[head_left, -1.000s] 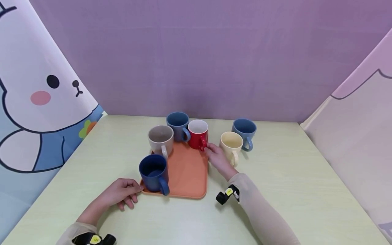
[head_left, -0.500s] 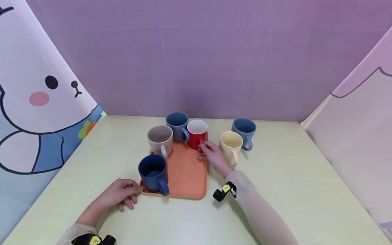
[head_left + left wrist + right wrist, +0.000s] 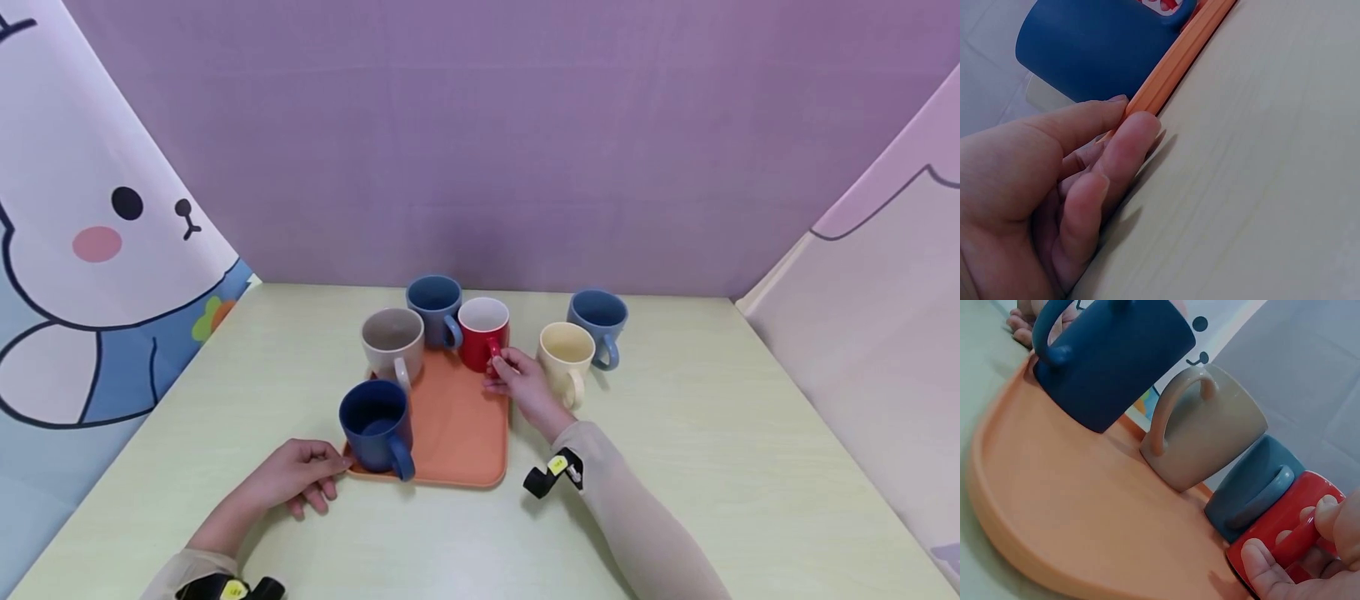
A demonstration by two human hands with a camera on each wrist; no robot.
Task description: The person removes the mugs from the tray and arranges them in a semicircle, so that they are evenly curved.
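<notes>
In the head view my right hand (image 3: 525,385) holds the handle of a red mug (image 3: 474,346) with a white inside, at the far right corner of an orange tray (image 3: 459,442). The right wrist view shows its thumb and fingers pinching the red handle (image 3: 1297,540). My left hand (image 3: 296,477) pinches the near left corner of the tray, thumb on the rim and a finger below it, as the left wrist view shows. Along the tray's left side stand a dark blue mug (image 3: 375,429), a grey-beige mug (image 3: 393,337) and a medium blue mug (image 3: 433,307), the last beside the red one.
Right of the tray, on the pale table (image 3: 712,433), stand a cream mug (image 3: 564,354) and another blue mug (image 3: 597,321) just behind it. A purple backdrop (image 3: 480,150) rises at the table's far edge, with printed cloths at both sides.
The red mug has shifted slightly toward me and its handle has turned a little to the left. My right fingers have moved left along with the handle. The left hand stays at the tray corner.
</notes>
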